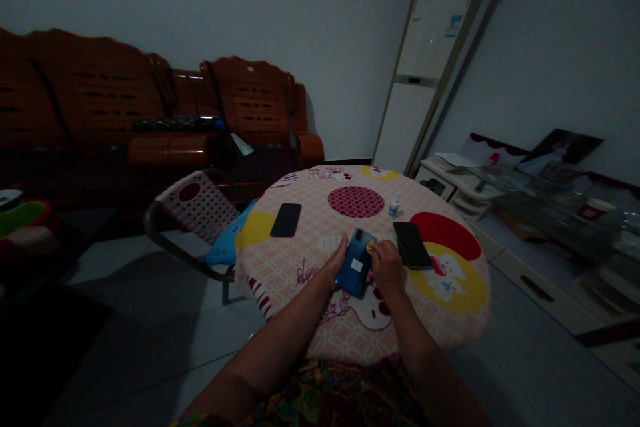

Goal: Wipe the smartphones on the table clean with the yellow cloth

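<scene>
A blue smartphone with a small white label rests in my left hand, its back facing up. The fingers of that hand wrap round the phone's left side and under it. My right hand pinches a small yellow piece, perhaps a pad or cloth, against the phone's back near the camera. To the right lies a dark smartphone, screen up. Another dark smartphone lies to the left. Beyond the hands, a small white bottle stands upright.
The round table wears a patterned cloth. A woven chair with a blue cushion stands at its left. Behind are wooden sofas. A tall white air conditioner and a low cabinet are at the right.
</scene>
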A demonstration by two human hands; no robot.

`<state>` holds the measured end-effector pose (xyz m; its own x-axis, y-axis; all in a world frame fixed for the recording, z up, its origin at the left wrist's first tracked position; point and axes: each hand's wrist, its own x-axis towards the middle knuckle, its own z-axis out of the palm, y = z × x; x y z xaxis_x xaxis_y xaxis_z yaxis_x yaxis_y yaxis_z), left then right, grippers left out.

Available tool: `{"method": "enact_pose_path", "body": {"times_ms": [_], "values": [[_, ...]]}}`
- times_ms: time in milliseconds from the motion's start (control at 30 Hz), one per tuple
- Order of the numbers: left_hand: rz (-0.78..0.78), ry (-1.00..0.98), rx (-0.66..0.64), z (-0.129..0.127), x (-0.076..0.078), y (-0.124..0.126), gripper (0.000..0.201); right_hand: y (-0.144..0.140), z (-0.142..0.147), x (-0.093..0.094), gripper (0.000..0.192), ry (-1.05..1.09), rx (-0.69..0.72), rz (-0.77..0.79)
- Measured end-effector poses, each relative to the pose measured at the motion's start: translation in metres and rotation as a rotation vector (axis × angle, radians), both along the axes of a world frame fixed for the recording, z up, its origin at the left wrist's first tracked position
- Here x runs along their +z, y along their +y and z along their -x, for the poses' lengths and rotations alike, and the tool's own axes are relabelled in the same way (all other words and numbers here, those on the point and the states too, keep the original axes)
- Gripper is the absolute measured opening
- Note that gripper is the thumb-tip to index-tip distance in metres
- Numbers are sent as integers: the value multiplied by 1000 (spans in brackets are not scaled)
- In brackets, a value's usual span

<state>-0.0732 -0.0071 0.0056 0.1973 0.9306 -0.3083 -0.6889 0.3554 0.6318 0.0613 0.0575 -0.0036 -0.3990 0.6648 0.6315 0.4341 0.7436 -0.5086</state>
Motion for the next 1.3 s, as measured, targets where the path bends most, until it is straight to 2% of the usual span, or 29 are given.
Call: {"method": "enact_pose_path", "body": {"times_ms": [100, 167, 367, 467, 600, 800, 900, 1067, 1300], "values": [[-18, 55, -60, -2, -3, 0, 91, 9, 5, 4, 28, -23, -57, -25], [-18, 61, -54, -2, -4, 1, 90, 9, 8, 6, 27, -42, -63, -35], [50, 44, 123, -4, 1, 4, 70, -8, 19, 12, 26, -94, 132, -111], [53, 14, 150, -3, -1, 4, 69, -15, 23, 12, 25, -117, 211, -145], [99, -15, 150, 1, -6, 5, 72, -17, 20, 9, 26, -140, 249, -152], [59, -49, 140, 2, 3, 3, 73, -13, 3, 5, 27, -120, 107, -90], [60, -66, 143, 1, 7, 3, 74, -17, 1, 7, 26, -137, 114, -85], [86, -81, 122, 1, 4, 3, 75, -25, 7, 8, 25, -192, 198, -110], [67, -62, 154, 2, -3, 8, 71, -16, 4, 4, 22, -241, 89, -136]]}}
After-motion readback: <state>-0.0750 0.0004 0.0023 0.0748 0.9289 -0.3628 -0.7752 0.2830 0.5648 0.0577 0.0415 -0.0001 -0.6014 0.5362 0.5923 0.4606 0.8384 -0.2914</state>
